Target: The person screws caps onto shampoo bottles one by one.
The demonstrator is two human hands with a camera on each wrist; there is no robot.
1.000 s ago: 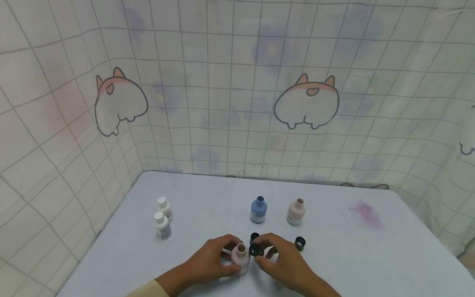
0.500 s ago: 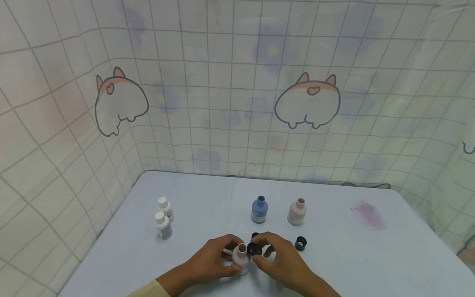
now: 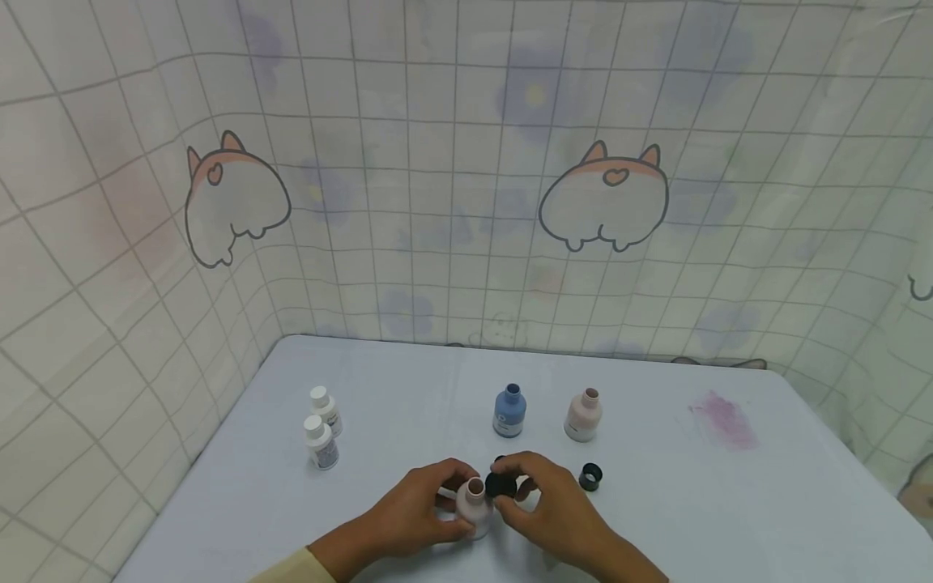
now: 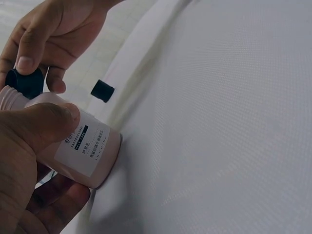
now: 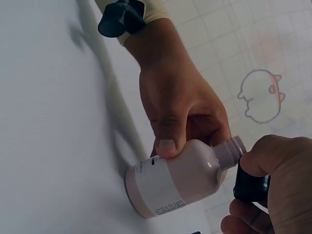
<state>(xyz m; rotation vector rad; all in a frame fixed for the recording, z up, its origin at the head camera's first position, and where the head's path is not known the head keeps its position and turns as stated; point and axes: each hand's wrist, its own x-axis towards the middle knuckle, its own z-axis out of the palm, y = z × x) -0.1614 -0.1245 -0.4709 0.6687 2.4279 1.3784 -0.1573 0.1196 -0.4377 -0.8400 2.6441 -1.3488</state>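
Note:
My left hand (image 3: 419,512) grips a small pink bottle (image 3: 474,512) round its body, near the table's front edge. The bottle stands upright with its threaded neck bare, and a white printed label (image 4: 85,148) shows in the left wrist view. Just right of the neck, my right hand (image 3: 550,510) pinches a black cap (image 3: 500,485) between thumb and fingers. In the right wrist view that cap (image 5: 249,184) is beside the neck, very close to it; I cannot tell whether they touch. A second black cap (image 3: 499,459) is mostly hidden behind the right fingers.
Behind the hands stand an uncapped blue bottle (image 3: 509,412) and another uncapped pink bottle (image 3: 583,416). One more black cap (image 3: 590,477) lies right of the right hand. Two white-capped bottles (image 3: 321,444) stand at the left. A pink stain (image 3: 725,421) marks the white table (image 3: 408,389).
The right hand has turned the black cap: its hollow side showed a second ago, and now its closed top faces the head camera. The left hand and its bottle have hardly moved.

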